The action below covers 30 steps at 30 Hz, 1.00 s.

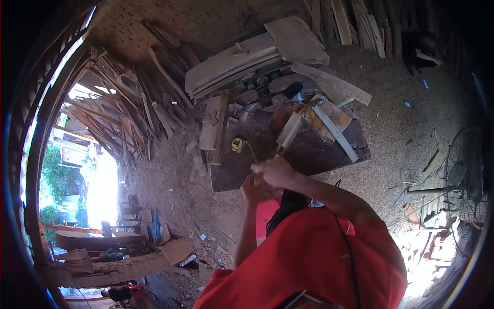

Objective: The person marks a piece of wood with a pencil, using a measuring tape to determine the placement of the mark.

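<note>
Step in hand, by my judgement: close two-handed handling at the near edge of the table (226, 174). My left hand (251, 191) is at the edge, fingers curled inward; my right hand (273, 173) sits just beside it, knuckles up, fingers also bent. I cannot tell whether either grasps anything: the space between them is too small and blurred. The tape (237, 144) lies on the table beyond my left hand, and a thin yellowish strip (251, 149) curves beside it toward my fingers. The block (289, 130) lies just beyond my right hand. The next move, I judge, calls for a steady left hand and fine finger control in the right. Surface, left to right: planks (212, 129) at the left end; boards (231, 69) stacked along the far side; a black item (293, 90) among offcuts; a pale batten (335, 135) slanting across the right end. Room, left to right: greenery (57, 172) outside a bright opening (101, 180); timber (113, 110) leaning in a heap; a person (121, 293) at lower left; a floor (396, 116) strewn with chips; a second person (424, 51), partly lost in shadow, at upper right; wire mesh (463, 185) at the right edge.
</note>
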### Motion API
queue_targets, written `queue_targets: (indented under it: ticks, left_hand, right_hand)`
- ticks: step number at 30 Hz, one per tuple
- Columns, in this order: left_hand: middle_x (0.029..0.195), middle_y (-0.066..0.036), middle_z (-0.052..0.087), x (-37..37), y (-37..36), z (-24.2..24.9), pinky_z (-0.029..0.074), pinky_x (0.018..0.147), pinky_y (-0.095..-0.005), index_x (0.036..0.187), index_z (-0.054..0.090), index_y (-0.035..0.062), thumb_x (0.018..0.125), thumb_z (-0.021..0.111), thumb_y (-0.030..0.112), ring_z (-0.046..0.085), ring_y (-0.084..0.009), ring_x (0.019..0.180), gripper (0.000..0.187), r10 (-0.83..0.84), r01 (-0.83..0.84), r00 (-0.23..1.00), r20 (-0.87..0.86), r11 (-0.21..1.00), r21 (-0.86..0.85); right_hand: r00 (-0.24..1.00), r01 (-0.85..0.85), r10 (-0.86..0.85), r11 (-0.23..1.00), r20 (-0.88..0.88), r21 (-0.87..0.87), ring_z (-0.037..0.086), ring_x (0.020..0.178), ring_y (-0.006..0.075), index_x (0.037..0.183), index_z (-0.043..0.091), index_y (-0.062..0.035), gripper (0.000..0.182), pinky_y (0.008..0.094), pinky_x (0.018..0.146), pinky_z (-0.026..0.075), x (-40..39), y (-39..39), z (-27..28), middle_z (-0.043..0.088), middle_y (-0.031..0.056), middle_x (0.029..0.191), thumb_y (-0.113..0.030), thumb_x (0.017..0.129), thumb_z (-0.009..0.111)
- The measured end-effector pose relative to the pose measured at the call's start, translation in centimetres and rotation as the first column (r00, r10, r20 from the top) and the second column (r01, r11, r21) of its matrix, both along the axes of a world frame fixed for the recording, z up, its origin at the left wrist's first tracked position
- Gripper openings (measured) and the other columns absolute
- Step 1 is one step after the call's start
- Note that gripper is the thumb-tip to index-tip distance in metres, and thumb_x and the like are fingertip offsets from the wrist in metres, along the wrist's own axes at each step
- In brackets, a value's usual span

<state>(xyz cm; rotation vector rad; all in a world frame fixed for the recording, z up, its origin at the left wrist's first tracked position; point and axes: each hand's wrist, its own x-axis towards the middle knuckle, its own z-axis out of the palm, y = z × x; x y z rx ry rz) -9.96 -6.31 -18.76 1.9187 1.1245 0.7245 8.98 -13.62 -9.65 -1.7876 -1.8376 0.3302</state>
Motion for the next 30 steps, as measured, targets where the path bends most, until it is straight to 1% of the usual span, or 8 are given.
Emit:
queue_targets:
  ticks: [4,8,13,17,20,24,26,30]
  left_hand:
    - [0.097,-0.011,0.08,0.1,0.4,-1.8,0.058,0.082,-0.0333,0.12,0.076,0.0025,0.081,0.088,0.019,0.075,-0.0156,0.091,0.044,0.037,-0.037,0.996,0.083,0.999,0.008]
    - [0.099,-0.012,0.08,0.4,-0.6,1.4,0.058,0.085,-0.0344,0.119,0.076,0.0008,0.081,0.091,0.023,0.075,-0.0165,0.094,0.047,-0.022,0.022,0.998,0.065,1.0,-0.005]
    - [0.096,-0.009,0.079,0.4,-0.1,-1.5,0.057,0.082,-0.0322,0.118,0.075,-0.0013,0.085,0.086,0.019,0.07,-0.0114,0.09,0.04,0.053,-0.052,0.993,0.109,0.999,-0.012]
    - [0.093,-0.008,0.078,-1.4,1.8,-5.1,0.057,0.079,-0.0322,0.118,0.075,-0.0014,0.084,0.089,0.025,0.067,-0.0094,0.085,0.045,0.033,-0.031,0.999,0.011,0.99,-0.138]
    - [0.091,-0.008,0.077,-0.2,-0.5,-1.1,0.057,0.076,-0.0325,0.115,0.076,-0.0006,0.086,0.087,0.022,0.066,-0.0094,0.083,0.039,0.052,-0.027,0.989,0.139,0.984,-0.178]
    - [0.093,-0.009,0.078,1.2,-1.4,1.3,0.058,0.079,-0.0321,0.117,0.076,0.0002,0.087,0.084,0.017,0.068,-0.0099,0.085,0.036,0.068,-0.079,0.988,0.139,0.994,0.079]
    - [0.099,-0.011,0.08,-0.5,0.5,-2.7,0.058,0.084,-0.0325,0.122,0.075,0.001,0.085,0.085,0.017,0.072,-0.0118,0.092,0.042,0.047,-0.043,0.995,0.084,0.997,-0.056]
    - [0.104,-0.015,0.08,0.1,-0.6,-1.3,0.059,0.09,-0.0338,0.122,0.074,0.0012,0.083,0.084,0.013,0.076,-0.0176,0.101,0.042,0.09,-0.082,0.993,0.076,0.991,-0.105]
  right_hand:
    - [0.988,0.13,-0.123,0.988,0.093,-0.079,0.076,0.088,0.0331,0.133,0.067,-0.0156,0.046,0.0463,0.073,0.06,-0.4,-0.7,2.9,0.074,0.0142,0.091,-0.013,0.086,0.067]
    - [0.993,-0.108,0.103,0.991,0.063,0.085,0.076,0.085,0.0346,0.134,0.067,-0.0165,0.045,0.0485,0.072,0.06,-4.0,-1.1,-0.3,0.074,0.0153,0.092,-0.015,0.09,0.062]
    - [0.972,0.231,-0.235,0.963,-0.018,-0.138,0.077,0.083,0.0348,0.13,0.067,-0.0137,0.044,0.0489,0.074,0.061,1.5,1.0,2.8,0.076,0.0178,0.101,-0.01,0.087,0.064]
    - [0.996,-0.015,0.005,0.994,0.086,0.111,0.077,0.085,0.0353,0.122,0.068,-0.0153,0.035,0.0497,0.074,0.061,-4.0,-0.9,-0.2,0.074,0.0164,0.086,-0.012,0.087,0.064]
    - [0.997,-0.014,0.007,0.996,-0.073,-0.092,0.076,0.084,0.0367,0.121,0.069,-0.0209,0.034,0.0507,0.075,0.06,-2.4,-0.4,0.7,0.075,0.0157,0.087,-0.013,0.089,0.064]
    - [0.965,0.252,-0.258,0.963,-0.055,-0.091,0.075,0.087,0.0383,0.121,0.068,-0.0168,0.034,0.0509,0.078,0.06,0.9,0.8,1.8,0.075,0.0174,0.088,-0.012,0.087,0.065]
    - [0.99,0.115,-0.113,0.993,0.083,-0.029,0.074,0.095,0.0371,0.125,0.068,-0.0139,0.04,0.0497,0.079,0.061,-1.7,-0.4,1.7,0.075,0.0203,0.095,-0.009,0.085,0.066]
    - [0.989,0.027,-0.051,0.986,-0.136,-0.167,0.074,0.097,0.0373,0.128,0.071,-0.0197,0.039,0.0498,0.081,0.06,-0.5,-1.4,3.2,0.076,0.0154,0.1,-0.009,0.091,0.064]
